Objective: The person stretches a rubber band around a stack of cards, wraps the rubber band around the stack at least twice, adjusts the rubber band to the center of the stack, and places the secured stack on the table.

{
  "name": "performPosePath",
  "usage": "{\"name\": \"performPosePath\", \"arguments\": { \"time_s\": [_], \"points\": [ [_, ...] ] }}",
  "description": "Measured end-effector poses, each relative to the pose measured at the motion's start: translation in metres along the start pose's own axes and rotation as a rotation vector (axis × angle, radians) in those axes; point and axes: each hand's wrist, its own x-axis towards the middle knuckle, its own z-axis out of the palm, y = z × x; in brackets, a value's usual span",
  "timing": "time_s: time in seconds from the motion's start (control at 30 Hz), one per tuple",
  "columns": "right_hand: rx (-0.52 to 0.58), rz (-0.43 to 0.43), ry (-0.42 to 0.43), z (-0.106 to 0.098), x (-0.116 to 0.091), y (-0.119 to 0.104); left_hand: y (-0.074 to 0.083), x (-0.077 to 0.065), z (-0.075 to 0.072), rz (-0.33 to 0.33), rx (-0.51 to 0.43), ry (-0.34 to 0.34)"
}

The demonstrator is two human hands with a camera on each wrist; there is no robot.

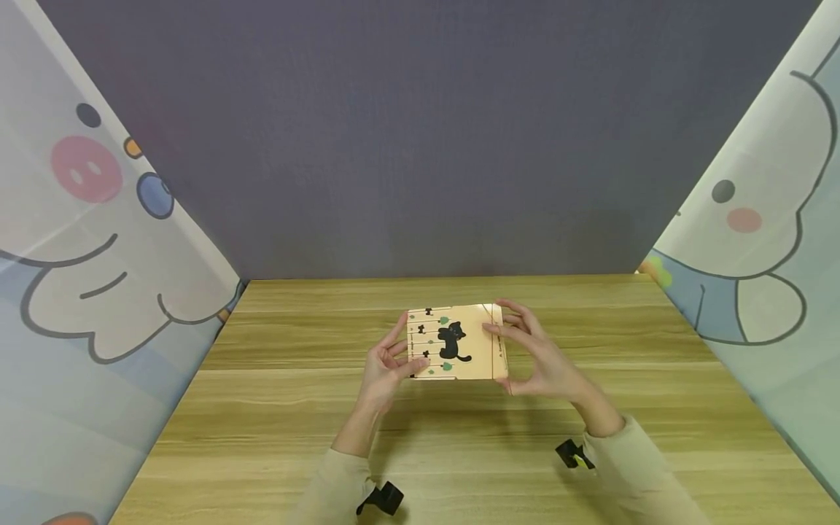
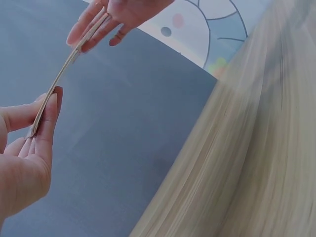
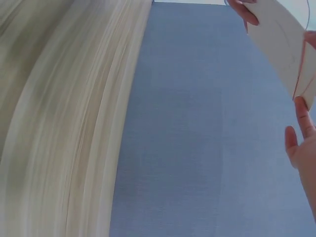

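A thin cream notebook [image 1: 475,350] with a black cat, small cats and green leaves printed on its cover is held above the table. A thin elastic band [image 1: 493,357] crosses its right side. My left hand [image 1: 383,372] pinches the left edge, thumb on the cover and fingers behind. At the right end, my right hand [image 1: 545,364] holds the notebook, with the thumb at the lower corner and a finger over the cover near the band. The left wrist view shows the notebook [image 2: 61,71] nearly edge-on. In the right wrist view, the reddish band [image 3: 299,74] runs near its end.
A wood-grain table [image 1: 295,423] lies below the hands. A dark grey panel [image 1: 407,146] stands behind it, and cartoon-printed curtains [image 1: 52,306] flank both sides. Black wrist mounts [image 1: 387,498] are at both sleeves.
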Motion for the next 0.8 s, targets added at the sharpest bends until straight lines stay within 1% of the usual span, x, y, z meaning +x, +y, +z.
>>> {"name": "performPosePath", "arguments": {
  "time_s": [0.17, 0.3, 0.43, 0.5, 0.67, 0.73, 0.8],
  "points": [
    [-0.029, -0.084, 0.083, 0.004, 0.001, 0.003, 0.002, 0.000, 0.001, 0.004, -0.063, -0.018],
    [-0.051, -0.125, 0.118, 0.007, 0.002, 0.004, 0.003, -0.001, 0.003, -0.004, -0.072, 0.008],
    [-0.042, -0.159, 0.200, 0.013, 0.001, 0.007, 0.002, -0.002, 0.008, 0.007, -0.089, 0.028],
    [-0.015, -0.152, 0.257, 0.017, 0.000, 0.009, 0.003, -0.002, 0.011, 0.022, -0.095, 0.033],
    [0.093, -0.087, 0.395, 0.031, -0.010, 0.023, 0.005, -0.002, 0.015, 0.064, -0.087, 0.065],
    [0.142, -0.059, 0.440, 0.037, -0.015, 0.027, 0.006, -0.002, 0.016, 0.074, -0.081, 0.083],
    [0.188, -0.025, 0.465, 0.042, -0.018, 0.028, 0.007, -0.002, 0.016, 0.076, -0.077, 0.099]
  ]
}}
